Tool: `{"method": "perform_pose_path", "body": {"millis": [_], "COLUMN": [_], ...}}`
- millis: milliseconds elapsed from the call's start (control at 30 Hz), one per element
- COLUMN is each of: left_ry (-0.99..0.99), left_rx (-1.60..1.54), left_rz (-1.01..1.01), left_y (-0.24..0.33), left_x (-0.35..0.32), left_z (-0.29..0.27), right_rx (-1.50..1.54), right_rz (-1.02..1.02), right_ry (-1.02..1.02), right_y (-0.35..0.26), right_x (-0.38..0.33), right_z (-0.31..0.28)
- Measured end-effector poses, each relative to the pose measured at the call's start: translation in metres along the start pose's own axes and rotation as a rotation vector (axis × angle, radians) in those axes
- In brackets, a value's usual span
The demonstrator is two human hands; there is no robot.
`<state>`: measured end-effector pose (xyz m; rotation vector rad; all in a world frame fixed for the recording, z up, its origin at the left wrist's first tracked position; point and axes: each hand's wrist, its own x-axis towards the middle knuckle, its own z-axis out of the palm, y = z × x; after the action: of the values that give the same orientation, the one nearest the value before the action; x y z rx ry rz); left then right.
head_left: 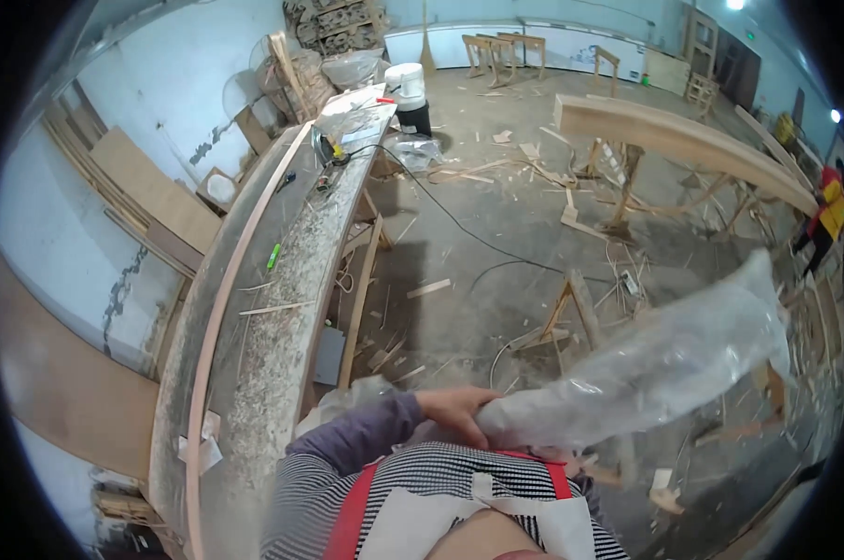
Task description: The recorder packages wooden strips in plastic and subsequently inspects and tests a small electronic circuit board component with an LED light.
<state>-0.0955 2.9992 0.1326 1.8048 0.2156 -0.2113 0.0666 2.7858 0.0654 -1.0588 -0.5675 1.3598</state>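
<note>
Striped shirt nearest, your left hand clamps the clear plastic by one end, likely steadying it; right hand hidden, grip can't be told.

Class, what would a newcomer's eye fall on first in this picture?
Probably the big translucent plastic bundle at lower right, its near end in the person's left hand. Next, the long workbench running up the left side, and the thick wooden beam raised above the scrap-strewn floor at upper right.
</note>
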Motion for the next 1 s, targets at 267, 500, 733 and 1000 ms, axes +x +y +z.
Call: {"method": "perform_pose_path", "body": {"millis": [267,500,733,1000], "left_ry": [0.196,0.328,0.232,0.406], "left_rx": [-0.454,-0.688,-0.569,-0.556], "left_rz": [-0.092,-0.043,-0.063,-0.282], "left_y": [-0.093,-0.141,-0.156,-0.171], "left_x": [0.057,0.130,0.232,0.350], "left_z": [-0.228,-0.448,-0.630,-0.795], "right_rx": [0.023,0.197,0.406,0.408], "right_rz": [0.122,0.350,0.535,0.790], "right_ry": [-0.244,-0.265,-0.136,-0.385], "right_y": [-0.082,-0.136,-0.208,-0.286], "right_x": [0.324,0.581,0.744,0.984], "right_z": [-0.002,0.005,-0.025,-0.085]}}
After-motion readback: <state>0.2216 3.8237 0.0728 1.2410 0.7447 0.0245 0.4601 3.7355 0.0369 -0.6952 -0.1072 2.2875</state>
